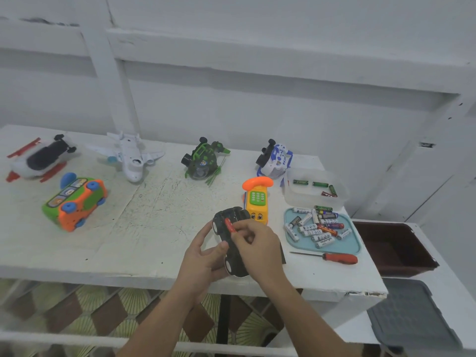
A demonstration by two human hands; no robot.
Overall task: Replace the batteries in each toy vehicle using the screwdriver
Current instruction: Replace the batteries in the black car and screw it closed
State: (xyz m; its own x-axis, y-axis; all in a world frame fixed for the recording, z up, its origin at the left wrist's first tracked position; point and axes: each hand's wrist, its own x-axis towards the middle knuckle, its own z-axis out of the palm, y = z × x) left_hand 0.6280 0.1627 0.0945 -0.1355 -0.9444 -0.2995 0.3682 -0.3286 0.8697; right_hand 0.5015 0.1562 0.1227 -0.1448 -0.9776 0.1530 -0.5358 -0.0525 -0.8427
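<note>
A black toy car (233,222) lies upside down near the table's front edge, its underside facing up. My left hand (203,256) grips the car from the left side. My right hand (257,243) pinches a red battery (229,225) over the car's open underside. The red-handled screwdriver (332,257) lies on the table to the right, apart from both hands. A light blue tray (356,243) holds several loose batteries (315,225). Behind it, a clear plastic box (293,199) contains a few green batteries (320,184).
Other toys stand on the white table (128,243): a yellow phone toy (256,199), an orange-green bus (74,202), a white plane (131,155), a red-white vehicle (38,158), a green vehicle (203,161), a blue-white vehicle (274,158). A brown bin (396,251) sits lower right.
</note>
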